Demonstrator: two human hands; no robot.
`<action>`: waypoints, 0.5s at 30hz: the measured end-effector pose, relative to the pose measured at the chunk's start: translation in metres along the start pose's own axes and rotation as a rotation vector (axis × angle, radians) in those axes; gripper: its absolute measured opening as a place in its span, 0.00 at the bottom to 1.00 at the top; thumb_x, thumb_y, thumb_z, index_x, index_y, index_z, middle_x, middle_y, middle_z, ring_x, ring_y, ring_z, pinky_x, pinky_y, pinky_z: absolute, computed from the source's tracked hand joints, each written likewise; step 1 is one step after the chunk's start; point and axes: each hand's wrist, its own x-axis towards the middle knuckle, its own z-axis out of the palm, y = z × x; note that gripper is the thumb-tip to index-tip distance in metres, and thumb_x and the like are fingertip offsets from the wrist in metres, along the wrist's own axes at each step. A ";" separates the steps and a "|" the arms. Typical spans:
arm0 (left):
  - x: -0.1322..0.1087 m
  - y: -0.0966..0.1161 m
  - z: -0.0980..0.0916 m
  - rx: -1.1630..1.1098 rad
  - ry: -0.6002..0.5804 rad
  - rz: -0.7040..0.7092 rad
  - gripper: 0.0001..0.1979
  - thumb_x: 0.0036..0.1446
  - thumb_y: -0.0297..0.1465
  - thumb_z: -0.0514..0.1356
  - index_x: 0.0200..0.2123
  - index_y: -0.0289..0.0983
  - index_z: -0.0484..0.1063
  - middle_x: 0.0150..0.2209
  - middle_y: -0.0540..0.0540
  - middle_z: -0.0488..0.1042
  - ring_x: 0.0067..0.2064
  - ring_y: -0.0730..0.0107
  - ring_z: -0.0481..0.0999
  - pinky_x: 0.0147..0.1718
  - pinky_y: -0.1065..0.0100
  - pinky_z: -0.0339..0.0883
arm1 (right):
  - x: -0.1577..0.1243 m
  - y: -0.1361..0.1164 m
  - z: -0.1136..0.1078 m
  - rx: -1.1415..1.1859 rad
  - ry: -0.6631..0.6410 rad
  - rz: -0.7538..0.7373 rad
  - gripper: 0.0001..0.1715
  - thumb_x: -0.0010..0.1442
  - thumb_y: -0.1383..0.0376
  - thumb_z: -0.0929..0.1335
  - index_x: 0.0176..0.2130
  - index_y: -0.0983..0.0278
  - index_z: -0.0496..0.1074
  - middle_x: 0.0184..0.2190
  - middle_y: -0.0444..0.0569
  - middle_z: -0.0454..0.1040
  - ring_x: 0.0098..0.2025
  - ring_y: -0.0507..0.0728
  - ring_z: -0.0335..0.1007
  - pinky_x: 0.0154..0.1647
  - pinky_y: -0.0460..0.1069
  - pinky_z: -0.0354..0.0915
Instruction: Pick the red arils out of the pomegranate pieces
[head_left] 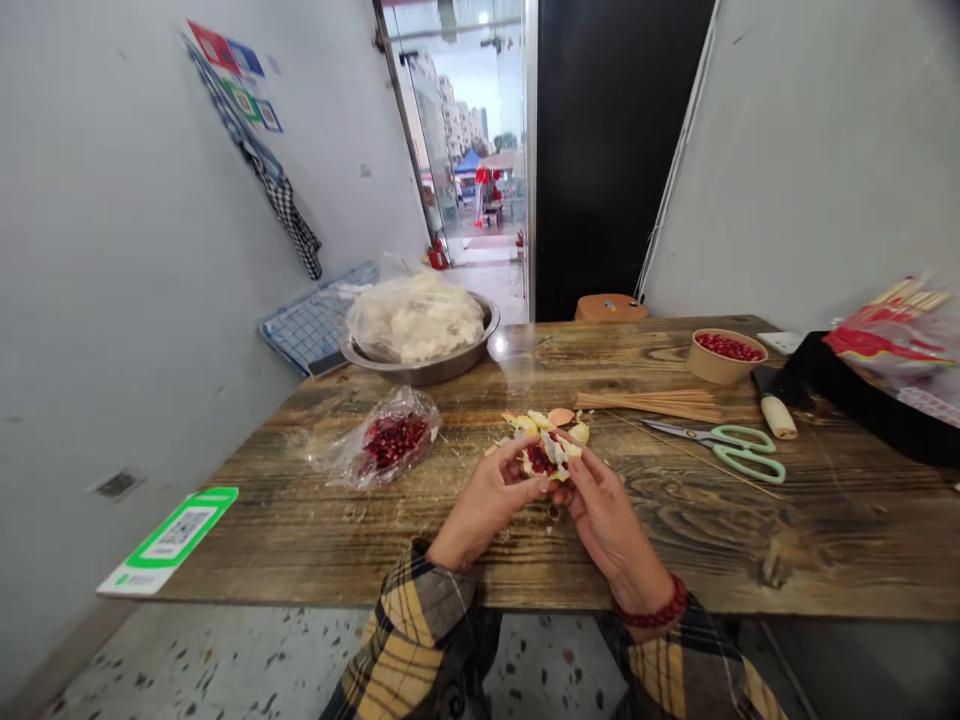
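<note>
A piece of pomegranate (540, 458), red seeds and pale pith showing, is held between both hands above the wooden table. My left hand (495, 492) grips its left side, thumb below and fingers behind. On the right side, my right hand (601, 502) has its thumb and fingers closed on the pale rind. Pieces of yellowish peel (561, 417) lie just beyond the hands. To the left, a clear plastic bag (395, 440) with red seeds rests on the table. A paper bowl (720, 362) full of red seeds stands at the back right.
The wooden table (300, 540) bears a metal basin (435, 372) with a bagged pale mass at the back. Right of the hands are wooden sticks (652, 403), green-handled scissors (742, 447) and a wooden-handled tool (778, 417). A green code card (176, 535) lies at the left edge.
</note>
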 end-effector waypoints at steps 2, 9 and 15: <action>-0.003 0.001 0.003 -0.034 0.020 0.008 0.26 0.43 0.28 0.70 0.49 0.36 0.73 0.43 0.43 0.77 0.40 0.67 0.75 0.43 0.67 0.67 | -0.001 -0.001 0.000 -0.012 -0.003 0.005 0.22 0.54 0.55 0.72 0.49 0.56 0.75 0.46 0.46 0.76 0.31 0.51 0.68 0.27 0.44 0.64; -0.014 -0.001 0.005 -0.107 0.088 0.031 0.27 0.39 0.25 0.71 0.47 0.35 0.75 0.43 0.43 0.77 0.42 0.66 0.76 0.42 0.68 0.68 | -0.004 -0.003 -0.002 -0.104 -0.035 0.051 0.28 0.48 0.58 0.75 0.50 0.56 0.74 0.44 0.48 0.75 0.30 0.51 0.67 0.27 0.45 0.66; -0.013 -0.019 0.002 -0.086 0.163 0.049 0.26 0.39 0.25 0.71 0.46 0.35 0.74 0.42 0.42 0.78 0.43 0.65 0.77 0.44 0.67 0.69 | -0.004 -0.003 -0.006 -0.172 -0.003 0.016 0.26 0.47 0.61 0.76 0.48 0.57 0.75 0.38 0.46 0.77 0.30 0.51 0.66 0.25 0.43 0.63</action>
